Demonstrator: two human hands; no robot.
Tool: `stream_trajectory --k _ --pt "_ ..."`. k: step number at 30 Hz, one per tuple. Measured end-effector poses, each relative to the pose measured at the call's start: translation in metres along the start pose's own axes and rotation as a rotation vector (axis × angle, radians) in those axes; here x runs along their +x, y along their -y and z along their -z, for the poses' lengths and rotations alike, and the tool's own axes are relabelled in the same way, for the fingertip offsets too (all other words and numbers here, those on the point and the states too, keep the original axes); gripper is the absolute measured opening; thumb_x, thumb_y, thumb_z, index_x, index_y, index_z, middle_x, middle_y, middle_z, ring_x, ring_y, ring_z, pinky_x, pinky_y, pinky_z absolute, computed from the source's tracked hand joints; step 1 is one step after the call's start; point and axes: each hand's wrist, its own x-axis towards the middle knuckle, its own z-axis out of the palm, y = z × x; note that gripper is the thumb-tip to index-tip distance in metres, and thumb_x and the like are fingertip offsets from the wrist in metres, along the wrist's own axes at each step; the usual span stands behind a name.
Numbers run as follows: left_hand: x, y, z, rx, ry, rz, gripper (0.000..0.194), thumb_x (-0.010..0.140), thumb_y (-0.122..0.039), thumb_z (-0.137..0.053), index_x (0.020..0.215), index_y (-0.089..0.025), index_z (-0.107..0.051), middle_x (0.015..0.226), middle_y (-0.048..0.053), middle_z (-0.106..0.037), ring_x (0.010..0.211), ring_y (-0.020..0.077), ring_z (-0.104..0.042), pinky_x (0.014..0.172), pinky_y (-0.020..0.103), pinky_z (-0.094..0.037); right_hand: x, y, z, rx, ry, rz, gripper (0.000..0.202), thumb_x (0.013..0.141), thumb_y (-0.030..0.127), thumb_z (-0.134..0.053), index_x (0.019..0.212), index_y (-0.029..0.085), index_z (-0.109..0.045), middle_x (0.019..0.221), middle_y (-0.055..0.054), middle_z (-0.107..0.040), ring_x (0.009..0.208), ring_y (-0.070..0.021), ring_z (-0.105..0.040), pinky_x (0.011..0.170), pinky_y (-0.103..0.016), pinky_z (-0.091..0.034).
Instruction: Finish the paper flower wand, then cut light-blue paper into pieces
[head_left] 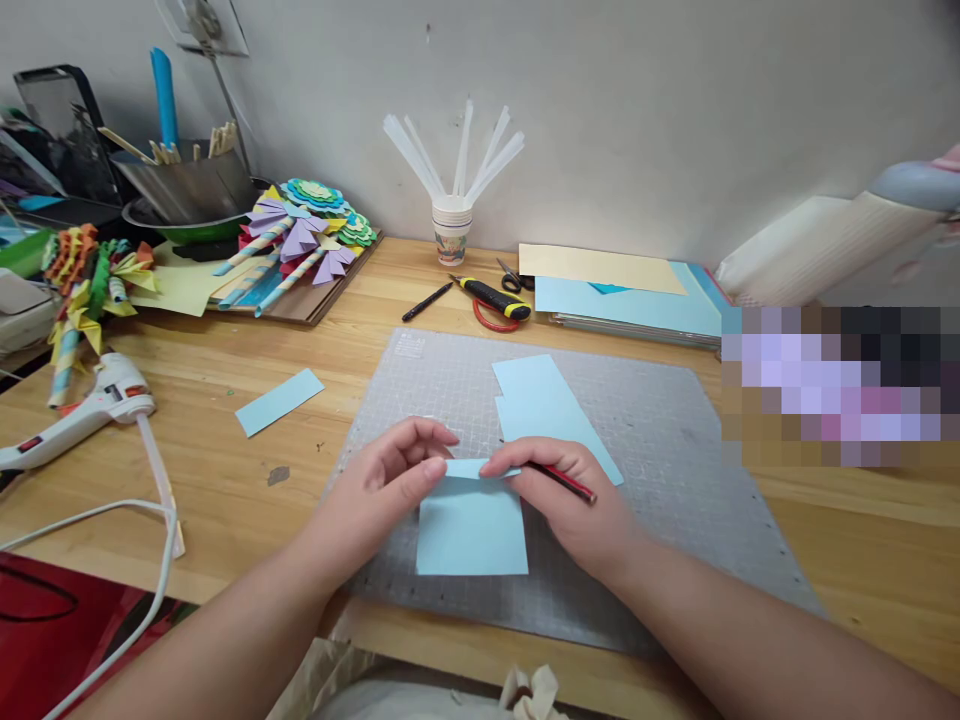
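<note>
Both my hands meet over a grey cutting mat. My left hand (397, 465) pinches the left end of a narrow light blue paper strip (463, 468) between thumb and fingers. The strip's other end is pinched in my right hand (570, 490), which also keeps a red and black pencil (566, 482) tucked under its fingers. Directly below the strip lies a light blue paper rectangle (472, 530); whether the strip is its folded edge or a separate piece I cannot tell. A larger light blue sheet (551, 410) with a notched left edge rests beyond my right hand.
The cutting mat (675, 560) covers the table's middle. Left are a small blue paper piece (280, 402) and a glue gun (90, 410) with its cord. Behind lie a black pen (427, 301), a yellow-black cutter (493, 297), scissors (513, 277) and a paper stack (630, 305).
</note>
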Motion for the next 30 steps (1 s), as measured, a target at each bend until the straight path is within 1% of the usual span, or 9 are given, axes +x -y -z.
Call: stream_trajectory --k 3,7,10,12,14,17,21,25,30 --pt "0.001 -0.002 -0.003 0.1 0.022 0.062 0.028 0.077 -0.046 -0.063 0.081 -0.019 -0.06 0.073 -0.001 -0.055 0.063 0.0104 -0.048 0.055 0.022 -0.038 -0.004 0.004 0.001 -0.17 0.066 0.132 0.024 0.085 0.017 -0.05 0.09 0.024 -0.072 0.079 -0.002 -0.067 0.07 -0.0148 -0.057 0.061 -0.027 -0.043" --pt "-0.001 -0.002 -0.005 0.193 -0.037 0.022 0.027 0.078 -0.045 -0.062 0.073 -0.019 -0.059 0.065 -0.003 -0.053 0.059 0.0099 -0.044 0.053 0.021 -0.036 -0.008 0.01 -0.001 -0.191 0.021 0.097 0.025 0.09 0.026 -0.047 0.106 0.025 -0.066 0.078 -0.002 -0.063 0.066 -0.0146 -0.054 0.056 -0.026 -0.04" --pt "-0.002 0.001 -0.006 0.313 -0.064 -0.045 0.026 0.08 -0.043 -0.06 0.072 -0.019 -0.059 0.065 -0.003 -0.054 0.06 0.0106 -0.045 0.054 0.022 -0.036 -0.008 0.01 -0.004 -0.188 0.012 0.063 0.027 0.088 0.036 -0.054 0.111 0.024 -0.06 0.071 0.001 -0.056 0.056 -0.0119 -0.046 0.051 -0.025 -0.035" --pt "-0.003 0.001 -0.007 0.39 -0.068 -0.08 0.026 0.081 -0.042 -0.058 0.07 -0.018 -0.059 0.064 -0.003 -0.055 0.06 0.0109 -0.047 0.055 0.023 -0.037 -0.007 0.009 -0.005 -0.244 0.021 0.049 0.026 0.085 0.038 -0.059 0.106 0.022 -0.059 0.061 0.004 -0.049 0.051 -0.0105 -0.04 0.049 -0.025 -0.033" --pt "-0.003 0.001 -0.008 0.428 -0.067 -0.113 0.025 0.082 -0.041 -0.058 0.071 -0.019 -0.06 0.065 -0.002 -0.057 0.062 0.0116 -0.05 0.057 0.024 -0.038 -0.007 0.008 -0.006 -0.317 0.036 0.045 0.019 0.085 0.036 -0.06 0.096 0.021 -0.059 0.055 0.007 -0.042 0.049 -0.0098 -0.036 0.049 -0.024 -0.033" --pt "-0.002 -0.001 -0.01 0.411 -0.057 -0.141 0.019 0.08 -0.038 -0.061 0.078 -0.02 -0.063 0.073 -0.001 -0.063 0.07 0.0134 -0.055 0.063 0.025 -0.042 -0.006 0.008 -0.004 -0.344 0.069 0.038 0.017 0.088 0.036 -0.056 0.086 0.02 -0.06 0.056 0.005 -0.043 0.051 -0.0099 -0.037 0.05 -0.024 -0.032" --pt "-0.002 -0.001 -0.009 0.368 -0.051 -0.083 0.023 0.079 -0.041 -0.062 0.072 -0.019 -0.063 0.068 -0.001 -0.062 0.064 0.0124 -0.053 0.058 0.024 -0.041 -0.004 0.01 -0.003 -0.315 0.055 0.034 0.02 0.089 0.038 -0.054 0.084 0.02 -0.061 0.06 0.003 -0.047 0.054 -0.0109 -0.04 0.051 -0.024 -0.034" --pt "-0.003 -0.001 -0.008 0.31 -0.055 -0.016 0.027 0.077 -0.044 -0.064 0.069 -0.018 -0.062 0.063 -0.001 -0.059 0.059 0.0112 -0.048 0.053 0.023 -0.038 -0.002 0.01 -0.003 -0.288 0.026 0.036 0.025 0.091 0.039 -0.051 0.076 0.019 -0.059 0.065 0.001 -0.05 0.059 -0.012 -0.044 0.053 -0.024 -0.035" --pt "-0.003 -0.002 -0.009 0.349 -0.069 -0.041 0.027 0.077 -0.043 -0.062 0.066 -0.019 -0.06 0.062 -0.002 -0.058 0.058 0.011 -0.048 0.052 0.023 -0.037 -0.003 0.012 -0.004 -0.268 0.047 0.023 0.019 0.087 0.037 -0.057 0.084 0.019 -0.059 0.056 0.006 -0.037 0.051 -0.0098 -0.036 0.048 -0.023 -0.031"
